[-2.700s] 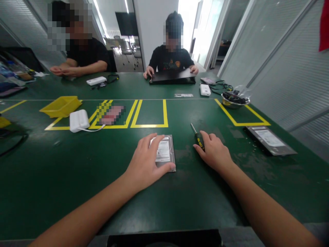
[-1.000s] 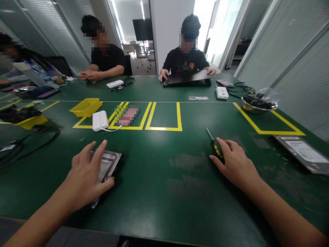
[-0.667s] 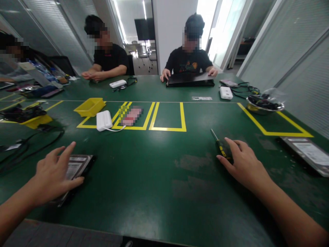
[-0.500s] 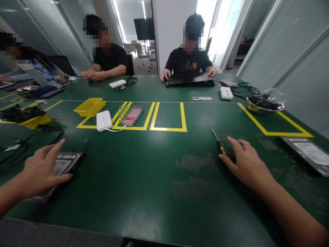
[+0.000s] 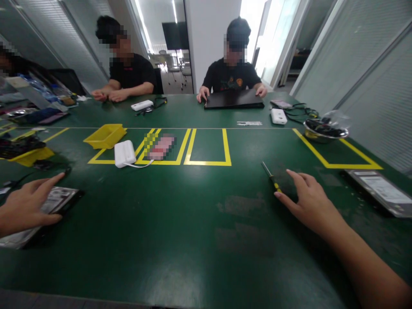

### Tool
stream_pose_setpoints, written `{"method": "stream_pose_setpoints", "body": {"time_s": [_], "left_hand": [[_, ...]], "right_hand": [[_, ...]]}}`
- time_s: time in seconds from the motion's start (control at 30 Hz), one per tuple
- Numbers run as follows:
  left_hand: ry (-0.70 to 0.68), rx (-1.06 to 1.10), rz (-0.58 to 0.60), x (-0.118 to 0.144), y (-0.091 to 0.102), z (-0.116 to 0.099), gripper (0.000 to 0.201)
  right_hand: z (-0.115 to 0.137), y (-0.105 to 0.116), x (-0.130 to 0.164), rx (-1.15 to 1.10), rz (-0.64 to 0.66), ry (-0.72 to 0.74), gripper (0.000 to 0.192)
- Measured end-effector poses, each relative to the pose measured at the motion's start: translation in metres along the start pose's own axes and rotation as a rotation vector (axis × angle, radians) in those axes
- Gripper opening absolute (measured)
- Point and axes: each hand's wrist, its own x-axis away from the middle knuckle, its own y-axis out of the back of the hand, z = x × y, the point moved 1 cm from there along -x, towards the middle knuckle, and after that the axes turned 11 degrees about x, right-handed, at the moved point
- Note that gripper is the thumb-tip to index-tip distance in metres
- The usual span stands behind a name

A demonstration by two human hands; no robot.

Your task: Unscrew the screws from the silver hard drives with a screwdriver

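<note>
At the left, my left hand (image 5: pixel 24 206) spans a silver hard drive (image 5: pixel 59 199) with a printed label. The thumb lies along its near side, and the other fingers are over its far side; part of the drive is hidden beneath the palm. On the right side, my right hand (image 5: pixel 310 201) is at a screwdriver (image 5: pixel 268 171) with a yellow-and-black handle. Thumb and fingers are apart around the handle, whose rear end is hidden. The shaft points away and to the left. Farther right lies a second hard drive (image 5: pixel 380 191), with neither hand on it.
Yellow tape outlines (image 5: pixel 209 163) mark the green table (image 5: pixel 161 223). A yellow tray (image 5: pixel 107 135), a white power bank (image 5: pixel 125 153) cabled to a phone (image 5: pixel 162 146), and a metal bowl (image 5: pixel 326 135) stand farther back. Another person holds a black flat case (image 5: pixel 234 99).
My left hand and the hard drive under it have moved left. My right hand and the screwdriver are nearly in place. The view has turned slightly to the right.
</note>
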Motion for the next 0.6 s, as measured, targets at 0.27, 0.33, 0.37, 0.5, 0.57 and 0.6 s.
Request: {"method": "stream_pose_setpoints", "body": {"time_s": [0.27, 0.33, 0.37, 0.5, 0.57, 0.6], "left_hand": [[-0.051, 0.001, -0.009, -0.01, -0.007, 0.022, 0.108], [-0.049, 0.001, -0.009, -0.012, -0.006, 0.023, 0.108], [-0.05, -0.004, -0.011, -0.013, -0.006, 0.024, 0.109], [-0.046, -0.046, -0.003, -0.019, -0.007, 0.033, 0.112], [-0.027, -0.069, 0.02, -0.023, -0.008, 0.041, 0.11], [-0.017, -0.084, 0.032, -0.024, -0.009, 0.045, 0.108]], "right_hand": [[-0.003, -0.005, -0.001, -0.055, 0.029, 0.018, 0.083], [-0.003, -0.005, -0.001, -0.061, 0.026, 0.019, 0.084], [-0.003, -0.005, -0.001, -0.062, 0.026, 0.019, 0.084], [-0.004, -0.003, -0.001, -0.068, 0.024, 0.027, 0.083], [-0.004, -0.003, -0.001, -0.072, 0.018, 0.035, 0.082], [-0.004, -0.002, -0.001, -0.074, 0.017, 0.038, 0.082]]}}
